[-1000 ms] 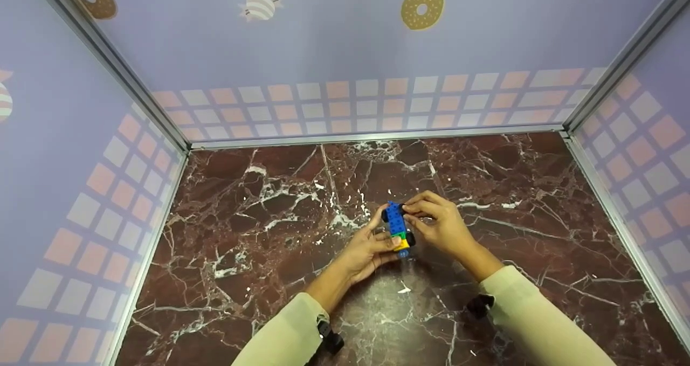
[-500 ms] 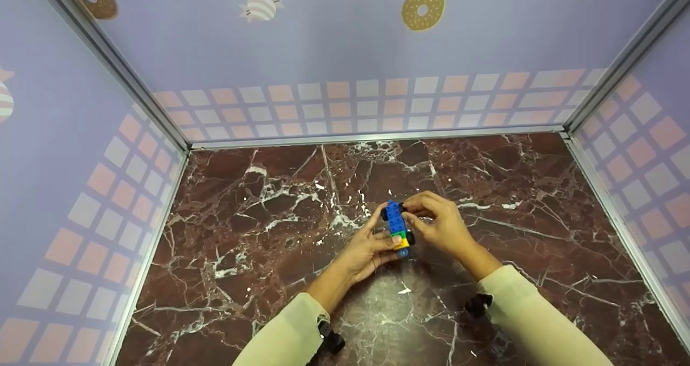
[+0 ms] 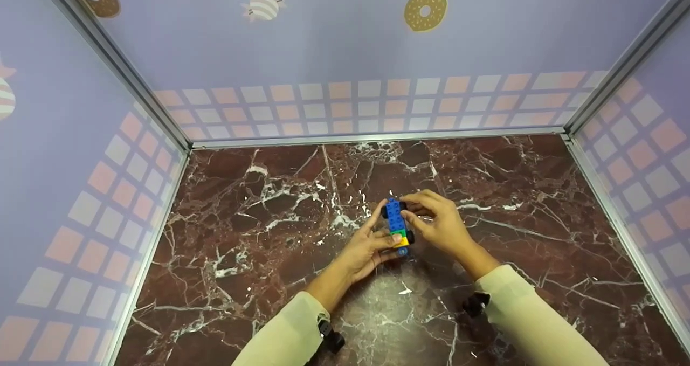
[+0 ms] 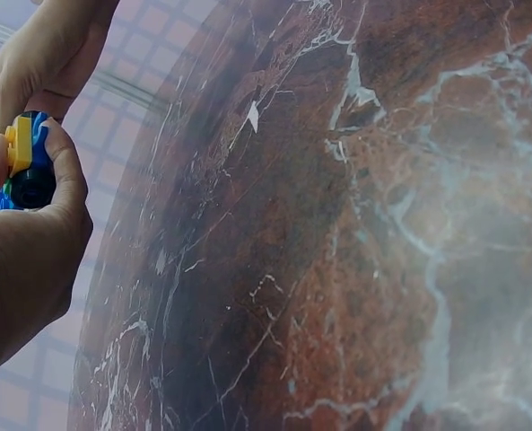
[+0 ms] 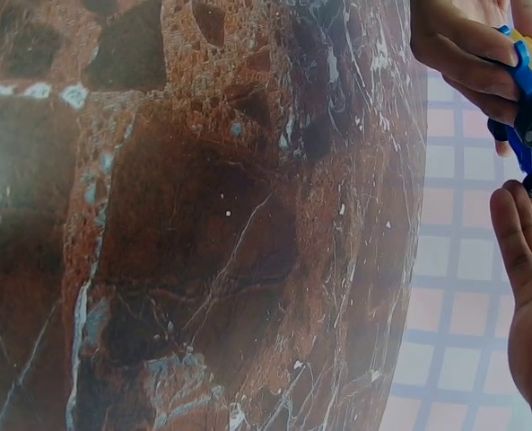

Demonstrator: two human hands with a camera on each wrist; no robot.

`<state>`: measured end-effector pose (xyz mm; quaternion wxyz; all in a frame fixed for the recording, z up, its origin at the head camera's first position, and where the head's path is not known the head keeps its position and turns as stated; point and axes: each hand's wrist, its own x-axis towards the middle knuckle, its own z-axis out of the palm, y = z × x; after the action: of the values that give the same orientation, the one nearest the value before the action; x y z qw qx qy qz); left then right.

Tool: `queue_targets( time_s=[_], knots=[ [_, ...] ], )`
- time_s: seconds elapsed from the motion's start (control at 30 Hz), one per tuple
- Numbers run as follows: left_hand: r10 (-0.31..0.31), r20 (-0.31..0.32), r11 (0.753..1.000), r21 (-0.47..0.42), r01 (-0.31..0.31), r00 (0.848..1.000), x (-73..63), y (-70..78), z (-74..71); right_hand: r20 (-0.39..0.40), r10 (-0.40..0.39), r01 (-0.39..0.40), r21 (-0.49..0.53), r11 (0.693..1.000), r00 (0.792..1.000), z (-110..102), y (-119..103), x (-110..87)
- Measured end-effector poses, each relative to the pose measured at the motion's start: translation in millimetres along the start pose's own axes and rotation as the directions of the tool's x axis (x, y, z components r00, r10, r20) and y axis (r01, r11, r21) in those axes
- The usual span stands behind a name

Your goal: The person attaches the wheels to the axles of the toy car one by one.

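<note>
A small toy car of building bricks is held over the table in the head view. Its long blue base has studs on top, with a green and a yellow brick at the near end. Black wheels sit along its sides. My left hand grips the near end, thumb on the yellow brick, one finger stretched along the car's left side. At the far right wheel, my right hand pinches with thumb and fingers, partly hiding that wheel. In the right wrist view the blue underside part shows.
The dark red marbled table spreads around both hands. Lilac panels with pink and white squares enclose it at the back and sides, joined by metal strips. Small black cameras are strapped at the wrists.
Both hands stay on the toy car, which has shifted very slightly. My right thumb and fingers have moved a little around the far right wheel.
</note>
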<state>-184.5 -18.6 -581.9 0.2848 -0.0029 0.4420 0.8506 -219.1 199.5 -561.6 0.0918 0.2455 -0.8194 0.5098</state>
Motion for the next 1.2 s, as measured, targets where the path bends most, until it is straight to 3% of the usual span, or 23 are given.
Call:
queue_targets(
  time_s=[0.4, 0.8, 1.03, 1.2],
  knots=[
    [0.003, -0.025, 1.0, 0.022, -0.002, 1.0, -2.0, 1.3, -0.6, 0.023, -0.022, 0.023, -0.024, 0.999, 0.999, 3, 1, 2.1],
    [0.036, -0.028, 0.989, 0.146, -0.032, 0.999, -1.4, -0.7, -4.4, 0.045, -0.063, 0.065, -0.045, 0.997, 0.997, 5, 3, 2.4],
    [0.124, -0.014, 0.936, 0.334, -0.112, 0.992, -1.4, 0.7, -8.3, 0.031, -0.13, 0.133, -0.125, 0.983, 0.991, 7, 5, 1.6],
    [0.116, 0.049, 0.891, 0.436, -0.126, 0.992, -2.4, 3.9, -11.5, 0.037, -0.137, 0.141, -0.163, 0.976, 0.99, 6, 7, 1.1]
  ],
)
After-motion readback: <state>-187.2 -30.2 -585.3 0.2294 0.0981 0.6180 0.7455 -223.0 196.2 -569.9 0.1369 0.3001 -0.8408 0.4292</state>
